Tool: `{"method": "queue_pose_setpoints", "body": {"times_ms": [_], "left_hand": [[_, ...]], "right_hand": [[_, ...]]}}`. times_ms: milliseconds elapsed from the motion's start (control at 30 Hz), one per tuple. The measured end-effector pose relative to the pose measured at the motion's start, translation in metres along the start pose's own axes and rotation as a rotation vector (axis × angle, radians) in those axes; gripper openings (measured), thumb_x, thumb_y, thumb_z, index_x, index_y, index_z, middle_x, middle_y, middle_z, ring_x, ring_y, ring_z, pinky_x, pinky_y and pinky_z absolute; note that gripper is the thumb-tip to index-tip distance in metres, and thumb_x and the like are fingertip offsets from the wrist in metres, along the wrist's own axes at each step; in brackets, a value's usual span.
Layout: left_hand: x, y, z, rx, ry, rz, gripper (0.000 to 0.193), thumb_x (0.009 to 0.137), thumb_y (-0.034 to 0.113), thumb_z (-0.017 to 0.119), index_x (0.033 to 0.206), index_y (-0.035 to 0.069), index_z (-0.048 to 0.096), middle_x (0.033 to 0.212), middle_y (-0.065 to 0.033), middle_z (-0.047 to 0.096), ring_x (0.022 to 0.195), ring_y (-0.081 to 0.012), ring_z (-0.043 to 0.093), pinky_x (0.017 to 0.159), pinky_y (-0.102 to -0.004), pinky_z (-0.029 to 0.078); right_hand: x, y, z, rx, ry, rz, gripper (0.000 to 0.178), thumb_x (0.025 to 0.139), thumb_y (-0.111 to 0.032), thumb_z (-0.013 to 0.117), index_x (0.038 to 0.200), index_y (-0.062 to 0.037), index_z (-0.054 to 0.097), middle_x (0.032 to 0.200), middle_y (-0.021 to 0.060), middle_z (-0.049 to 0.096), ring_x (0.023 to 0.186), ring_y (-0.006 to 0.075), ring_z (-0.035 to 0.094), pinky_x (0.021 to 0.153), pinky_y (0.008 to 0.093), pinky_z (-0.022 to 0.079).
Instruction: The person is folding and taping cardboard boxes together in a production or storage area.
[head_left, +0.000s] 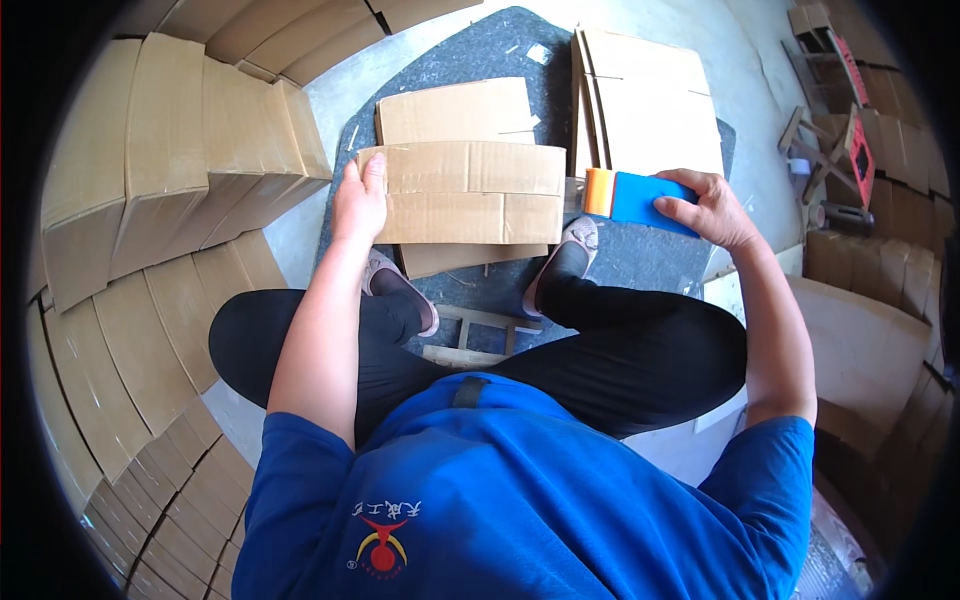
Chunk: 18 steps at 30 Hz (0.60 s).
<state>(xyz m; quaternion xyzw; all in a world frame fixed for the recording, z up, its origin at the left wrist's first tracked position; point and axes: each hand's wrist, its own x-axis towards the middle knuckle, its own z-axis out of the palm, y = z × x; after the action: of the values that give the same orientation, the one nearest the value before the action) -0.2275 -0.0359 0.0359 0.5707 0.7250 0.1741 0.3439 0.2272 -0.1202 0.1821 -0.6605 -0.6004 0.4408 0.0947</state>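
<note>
While the left hand (360, 200) grips a carton (470, 178), the right hand (712, 210) clasps a tape dispenser (637, 199).

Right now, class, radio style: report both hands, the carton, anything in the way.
Left hand gripping carton at its left end. Right hand holding blue tape dispenser beside carton's right end. Flat cardboard close beyond.

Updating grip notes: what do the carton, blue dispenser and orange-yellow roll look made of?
Carton: matte brown cardboard, by its creases and flap seams.
Blue dispenser: likely plastic, smooth and evenly coloured; painted metal possible.
Roll: probably plastic tape, slightly glossy, by its pale highlight.
</note>
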Motion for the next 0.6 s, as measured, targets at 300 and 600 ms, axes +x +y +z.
{"method": "queue_pose_setpoints", "body": {"times_ms": [300,600], "left_hand": [[-0.028,0.04,0.0,0.546,0.433,0.321,0.06,0.098,0.041,0.05,0.15,0.014,0.035,0.154,-0.0182,0.036,0.139,-0.0356,0.038,0.113,-0.0526,0.026],[-0.117,0.17,0.096,0.544,-0.101,0.641,0.091,0.084,0.055,0.064,0.152,0.005,0.028,0.161,-0.0181,0.018,0.151,-0.0309,0.008,0.12,-0.056,0.001]], "right_hand": [[0.017,0.017,0.019,-0.057,0.006,-0.032,0.053,0.081,-0.043,0.073,0.118,-0.0047,0.068,0.101,0.0156,0.072,0.093,0.0238,0.069,0.09,0.0346,0.054],[0.01,0.008,0.021,-0.1,0.063,-0.024,0.052,0.081,-0.043,0.073,0.118,-0.0056,0.07,0.103,0.0152,0.072,0.094,0.0248,0.07,0.09,0.0351,0.055]]}}
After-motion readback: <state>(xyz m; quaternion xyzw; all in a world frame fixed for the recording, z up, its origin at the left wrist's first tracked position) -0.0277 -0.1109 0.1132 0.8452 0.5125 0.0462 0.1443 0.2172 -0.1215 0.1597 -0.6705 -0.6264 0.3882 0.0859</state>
